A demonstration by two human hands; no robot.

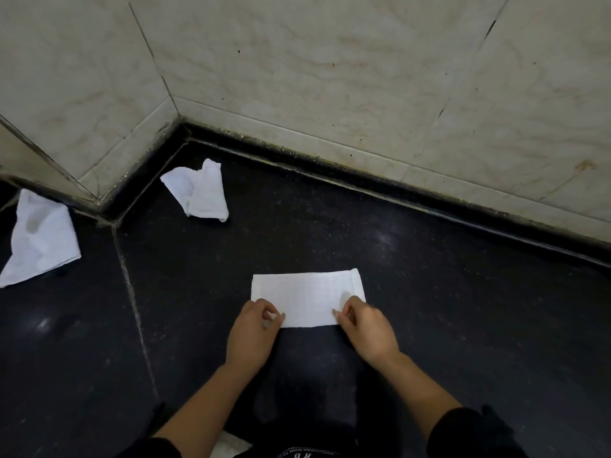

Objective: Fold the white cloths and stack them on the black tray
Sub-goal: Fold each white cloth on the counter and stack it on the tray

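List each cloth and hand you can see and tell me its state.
Centre cloth: folded into a flat rectangle, lying on the dark surface.
Back-left cloth: unfolded, crumpled.
Far-left cloth: unfolded, rumpled.
Left hand: fingers pinch the centre cloth's near left corner.
Right hand: fingers pinch its near right corner.

Black speckled counter: folded white cloth centre; two crumpled cloths left.
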